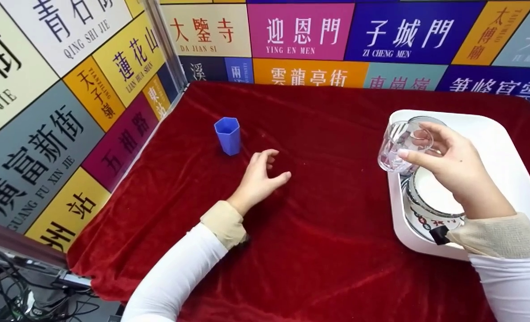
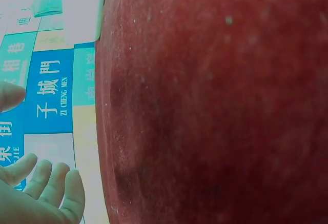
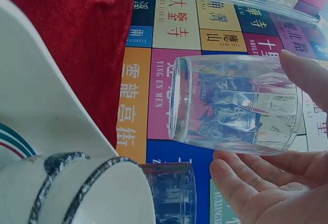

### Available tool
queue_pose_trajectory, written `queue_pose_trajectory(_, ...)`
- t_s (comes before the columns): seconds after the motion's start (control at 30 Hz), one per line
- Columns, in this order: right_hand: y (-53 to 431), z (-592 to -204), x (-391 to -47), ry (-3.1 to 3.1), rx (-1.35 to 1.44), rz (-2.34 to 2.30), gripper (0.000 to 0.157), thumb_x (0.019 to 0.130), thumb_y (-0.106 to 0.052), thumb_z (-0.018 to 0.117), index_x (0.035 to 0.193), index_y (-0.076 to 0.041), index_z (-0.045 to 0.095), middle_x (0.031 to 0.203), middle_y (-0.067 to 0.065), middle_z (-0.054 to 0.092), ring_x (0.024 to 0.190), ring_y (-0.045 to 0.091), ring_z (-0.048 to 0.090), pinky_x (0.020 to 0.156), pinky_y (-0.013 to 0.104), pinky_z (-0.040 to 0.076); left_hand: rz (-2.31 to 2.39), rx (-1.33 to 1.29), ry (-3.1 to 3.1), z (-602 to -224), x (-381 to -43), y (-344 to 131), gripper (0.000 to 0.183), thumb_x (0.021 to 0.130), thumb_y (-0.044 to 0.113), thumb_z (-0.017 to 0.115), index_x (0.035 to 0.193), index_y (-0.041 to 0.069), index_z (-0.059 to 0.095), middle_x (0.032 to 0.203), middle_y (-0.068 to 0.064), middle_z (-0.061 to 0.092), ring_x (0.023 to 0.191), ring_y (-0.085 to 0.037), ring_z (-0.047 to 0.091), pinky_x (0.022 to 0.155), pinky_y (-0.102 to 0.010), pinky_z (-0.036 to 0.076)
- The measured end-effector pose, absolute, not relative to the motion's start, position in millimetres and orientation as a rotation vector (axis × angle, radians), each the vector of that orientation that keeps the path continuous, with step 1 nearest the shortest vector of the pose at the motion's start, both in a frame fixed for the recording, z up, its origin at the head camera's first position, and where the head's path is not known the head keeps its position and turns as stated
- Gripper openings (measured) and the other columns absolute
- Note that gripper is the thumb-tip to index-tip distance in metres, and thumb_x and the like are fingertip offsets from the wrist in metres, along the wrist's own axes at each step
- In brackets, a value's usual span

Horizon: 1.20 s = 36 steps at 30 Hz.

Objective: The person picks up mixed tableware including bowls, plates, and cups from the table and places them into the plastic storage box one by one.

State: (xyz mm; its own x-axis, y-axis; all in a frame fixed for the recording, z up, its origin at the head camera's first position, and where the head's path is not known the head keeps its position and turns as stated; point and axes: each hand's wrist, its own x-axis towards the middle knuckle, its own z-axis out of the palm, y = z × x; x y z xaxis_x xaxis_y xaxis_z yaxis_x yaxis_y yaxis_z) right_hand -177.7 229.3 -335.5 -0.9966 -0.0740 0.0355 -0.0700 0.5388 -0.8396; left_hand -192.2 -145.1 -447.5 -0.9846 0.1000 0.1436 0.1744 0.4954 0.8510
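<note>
My right hand grips a clear faceted glass between thumb and fingers, above the left side of a white tub. In the right wrist view the glass looks see-through, with nothing visible inside. Below that hand, white bowls with dark speckled rims sit in the tub, and another glass stands beside them. My left hand hovers over the red cloth, fingers loosely bent and holding nothing. Nearest to it is a blue hexagonal cup, upright and apart from the fingers.
Red velvet cloth covers the table, with some creases. Panels of coloured street-name signs stand behind and to the left. Cables lie on the floor at lower left.
</note>
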Motion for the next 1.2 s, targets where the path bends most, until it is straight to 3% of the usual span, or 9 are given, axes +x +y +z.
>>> queue_pose_trajectory(0.33,248,-327,-184,2.791,-0.017,-1.563,0.081,0.091,-0.032,0.077,0.157,-0.014,0.034,0.125,-0.016,0.054,0.124,0.006,0.049,0.086,0.006,0.042,-1.537,-0.194,-2.597,-448,-192,-155,0.061,0.085,0.025,0.079,0.137,0.007,0.053,0.127,-0.024,0.052,0.115,-0.040,0.056,0.104,-0.048,0.048)
queue_pose_trajectory(0.7,257,-322,-193,2.794,0.029,-1.631,0.076,0.091,-0.029,0.076,0.155,-0.012,0.038,0.117,-0.016,0.056,0.112,-0.001,0.053,0.084,0.004,0.042,-1.569,-0.165,-2.575,-445,-192,-161,0.060,0.085,0.026,0.078,0.137,0.008,0.053,0.127,-0.023,0.052,0.116,-0.040,0.056,0.104,-0.048,0.047)
queue_pose_trajectory(1.07,264,-318,-203,2.846,0.108,-1.615,0.082,0.086,-0.035,0.081,0.155,-0.021,0.039,0.121,-0.018,0.058,0.125,0.006,0.049,0.085,0.004,0.041,-1.529,-0.132,-2.590,-445,-194,-166,0.060,0.086,0.027,0.078,0.137,0.010,0.053,0.127,-0.021,0.052,0.115,-0.035,0.056,0.103,-0.044,0.048)
queue_pose_trajectory(1.2,266,-318,-208,2.834,0.141,-1.611,0.084,0.087,-0.037,0.080,0.157,-0.023,0.036,0.125,-0.018,0.055,0.131,0.008,0.047,0.096,0.007,0.040,-1.522,-0.125,-2.588,-446,-196,-169,0.060,0.085,0.027,0.078,0.137,0.010,0.053,0.126,-0.021,0.052,0.115,-0.035,0.056,0.103,-0.043,0.048)
